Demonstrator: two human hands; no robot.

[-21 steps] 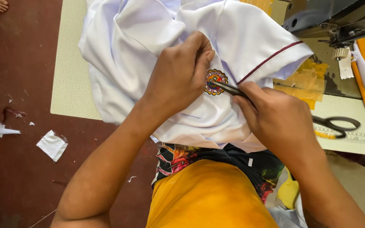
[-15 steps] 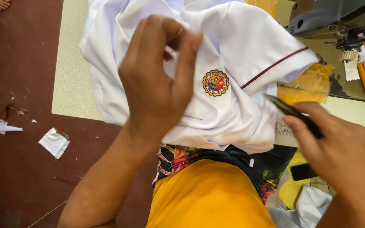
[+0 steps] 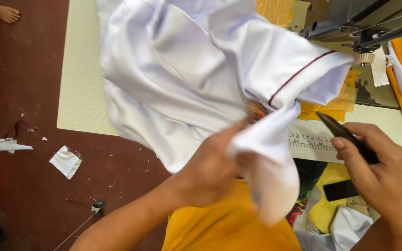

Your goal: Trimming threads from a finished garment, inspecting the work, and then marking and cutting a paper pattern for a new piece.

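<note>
The shirt [image 3: 177, 79] is white with maroon piping; beside it lies yellow cloth [image 3: 331, 108], below it an orange garment [image 3: 229, 227].

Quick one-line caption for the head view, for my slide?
Left hand lifts a white shirt at the sewing table; right hand holds dark scissors beside it.

Pale sewing table [image 3: 82, 93], white garment [image 3: 173, 83], pencil [image 3: 398, 93], red floor [image 3: 19, 186], fabric scraps [image 3: 65, 161]

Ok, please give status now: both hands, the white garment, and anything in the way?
Left hand gripping white garment, lifted and bunched. Right hand holding dark snips, clear of cloth. Sewing machine close behind.
</note>
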